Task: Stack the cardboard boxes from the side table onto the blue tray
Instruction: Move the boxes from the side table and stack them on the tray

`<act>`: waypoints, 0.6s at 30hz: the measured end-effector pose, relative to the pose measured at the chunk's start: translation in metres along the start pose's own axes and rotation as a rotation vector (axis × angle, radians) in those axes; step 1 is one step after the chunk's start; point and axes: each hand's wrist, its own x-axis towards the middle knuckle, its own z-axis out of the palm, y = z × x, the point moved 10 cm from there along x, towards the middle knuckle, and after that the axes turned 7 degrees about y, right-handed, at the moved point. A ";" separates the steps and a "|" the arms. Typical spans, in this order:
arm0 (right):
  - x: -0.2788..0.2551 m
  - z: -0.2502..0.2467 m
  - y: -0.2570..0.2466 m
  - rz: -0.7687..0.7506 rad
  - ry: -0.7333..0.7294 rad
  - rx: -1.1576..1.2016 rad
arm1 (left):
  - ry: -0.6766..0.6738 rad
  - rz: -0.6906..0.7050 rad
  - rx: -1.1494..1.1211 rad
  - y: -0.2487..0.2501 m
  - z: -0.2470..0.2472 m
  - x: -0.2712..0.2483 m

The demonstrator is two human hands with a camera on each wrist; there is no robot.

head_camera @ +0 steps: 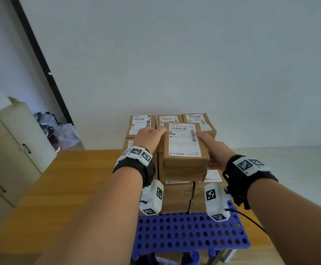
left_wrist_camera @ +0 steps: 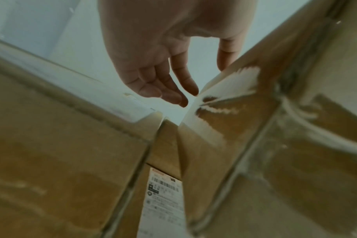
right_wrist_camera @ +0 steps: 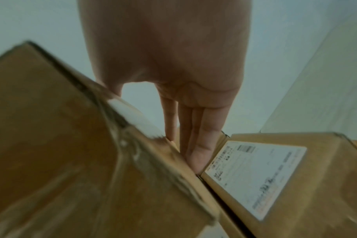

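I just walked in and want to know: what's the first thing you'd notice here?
The cardboard box with a white label, held between the left hand and the right hand, in the middle of the head view. Under and behind it stands a pile of boxes on the blue tray with round holes, which rests on a wooden table.
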 end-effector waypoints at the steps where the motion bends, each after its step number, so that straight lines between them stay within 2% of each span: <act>1: -0.001 0.004 0.003 0.003 -0.004 -0.011 | -0.005 -0.010 0.018 -0.005 -0.002 0.001; 10: 0.007 0.018 0.019 0.045 0.033 -0.085 | 0.052 -0.016 0.108 -0.020 -0.007 0.005; 18: 0.018 0.025 0.025 0.051 0.036 -0.093 | 0.025 0.046 0.223 -0.015 -0.005 0.003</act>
